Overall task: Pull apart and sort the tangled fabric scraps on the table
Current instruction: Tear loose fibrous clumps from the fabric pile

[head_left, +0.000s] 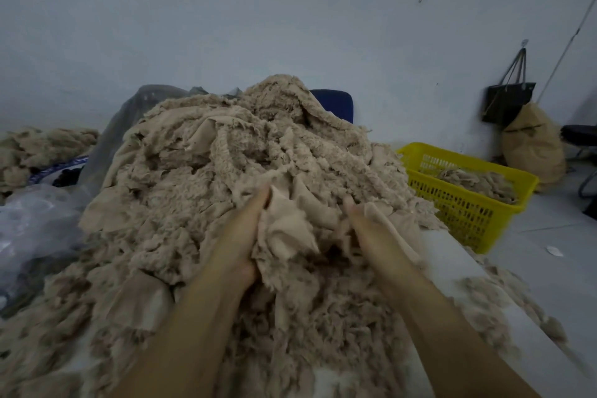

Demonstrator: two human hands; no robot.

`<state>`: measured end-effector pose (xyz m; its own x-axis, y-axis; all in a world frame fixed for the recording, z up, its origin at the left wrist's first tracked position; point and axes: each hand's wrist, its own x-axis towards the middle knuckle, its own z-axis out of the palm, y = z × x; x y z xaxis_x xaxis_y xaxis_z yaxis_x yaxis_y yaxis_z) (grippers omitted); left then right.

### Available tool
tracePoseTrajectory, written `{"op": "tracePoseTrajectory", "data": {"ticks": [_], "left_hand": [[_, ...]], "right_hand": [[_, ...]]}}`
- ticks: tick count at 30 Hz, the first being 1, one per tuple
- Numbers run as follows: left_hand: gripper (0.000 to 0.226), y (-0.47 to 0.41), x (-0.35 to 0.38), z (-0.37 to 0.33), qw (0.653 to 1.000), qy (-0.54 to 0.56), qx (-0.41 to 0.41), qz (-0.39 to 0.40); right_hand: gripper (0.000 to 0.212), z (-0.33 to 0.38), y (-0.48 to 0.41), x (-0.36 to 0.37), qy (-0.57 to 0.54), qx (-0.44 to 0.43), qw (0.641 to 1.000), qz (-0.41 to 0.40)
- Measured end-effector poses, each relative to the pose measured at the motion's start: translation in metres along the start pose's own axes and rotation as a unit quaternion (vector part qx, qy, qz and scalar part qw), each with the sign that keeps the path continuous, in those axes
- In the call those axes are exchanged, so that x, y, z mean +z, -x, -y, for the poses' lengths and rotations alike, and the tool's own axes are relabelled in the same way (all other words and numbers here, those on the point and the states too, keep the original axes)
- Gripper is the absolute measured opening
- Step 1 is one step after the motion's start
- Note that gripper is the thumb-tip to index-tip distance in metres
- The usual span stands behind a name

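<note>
Palms inward, left hand (237, 236) and right hand (371, 231) grip scrap (287, 229).

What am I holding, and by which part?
Left grip holds the beige scrap by its left side; right grip holds fabric at its right, possibly the same piece.

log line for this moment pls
left hand: grips beige scrap | right hand: grips second scrap | scrap pile: tangled, unsorted | yellow basket: some scraps inside

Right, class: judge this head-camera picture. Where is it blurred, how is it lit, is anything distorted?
Head view: dim, bluish light, no hard shadows; motion blur softens the left hand, the right hand and the near fabric scraps; wide-lens stretching at the edges; the yellow basket looks sharper.
</note>
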<state>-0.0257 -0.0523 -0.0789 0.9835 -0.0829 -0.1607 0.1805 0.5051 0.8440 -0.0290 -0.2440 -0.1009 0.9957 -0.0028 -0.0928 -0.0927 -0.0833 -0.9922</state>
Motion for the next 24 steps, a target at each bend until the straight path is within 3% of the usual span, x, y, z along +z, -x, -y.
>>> {"op": "tracePoseTrajectory", "data": {"ticks": [2, 4, 5, 8, 10, 11, 13, 15, 17, 19, 20, 22, 24], "left_hand": [[0.055, 0.004, 0.013, 0.01, 0.999, -0.045, -0.013, 0.023], [0.061, 0.006, 0.02, 0.019, 0.997, -0.077, 0.004, 0.024], [0.06, 0.007, 0.021, 0.022, 0.996, -0.087, 0.006, 0.024], [0.042, 0.011, 0.016, 0.028, 0.986, -0.147, -0.023, 0.071], [0.035, 0.013, 0.007, 0.028, 0.972, -0.211, -0.036, 0.096], [0.042, 0.013, 0.004, 0.025, 0.967, -0.241, -0.031, 0.076], [0.058, 0.006, 0.002, 0.017, 0.965, -0.264, 0.01, 0.009], [0.063, -0.002, 0.006, 0.008, 0.97, -0.239, 0.027, -0.034], [0.063, -0.007, 0.015, 0.005, 0.969, -0.242, 0.005, -0.038], [0.059, -0.012, 0.021, 0.007, 0.969, -0.243, -0.005, -0.046], [0.047, -0.014, 0.023, 0.007, 0.971, -0.231, 0.001, -0.058], [0.025, -0.014, 0.024, 0.007, 0.978, -0.198, 0.014, -0.07], [0.022, -0.012, 0.021, 0.01, 0.981, -0.181, 0.028, -0.06]], "right_hand": [[0.06, 0.008, 0.0, 0.018, -0.084, 0.047, 0.988, 0.118], [0.057, 0.018, -0.001, 0.033, -0.158, 0.072, 0.97, 0.168], [0.056, 0.023, -0.004, 0.037, -0.18, 0.083, 0.966, 0.166], [0.023, 0.034, -0.017, 0.04, -0.253, 0.14, 0.949, 0.123], [0.025, 0.039, -0.025, 0.036, -0.315, 0.148, 0.936, 0.043], [0.025, 0.038, -0.027, 0.034, -0.333, 0.136, 0.933, 0.018], [0.025, 0.031, -0.025, 0.036, -0.239, 0.084, 0.967, -0.017], [0.024, 0.021, -0.018, 0.04, -0.046, 0.0, 0.998, -0.032], [0.021, 0.016, -0.008, 0.047, 0.116, -0.101, 0.988, 0.015], [0.026, 0.008, -0.005, 0.053, 0.175, -0.126, 0.974, 0.068], [0.037, 0.005, -0.006, 0.052, 0.155, -0.106, 0.979, 0.081], [0.06, 0.003, -0.006, 0.048, -0.009, -0.02, 0.994, 0.11], [0.057, -0.004, -0.01, 0.042, -0.176, 0.045, 0.973, 0.143]]}}
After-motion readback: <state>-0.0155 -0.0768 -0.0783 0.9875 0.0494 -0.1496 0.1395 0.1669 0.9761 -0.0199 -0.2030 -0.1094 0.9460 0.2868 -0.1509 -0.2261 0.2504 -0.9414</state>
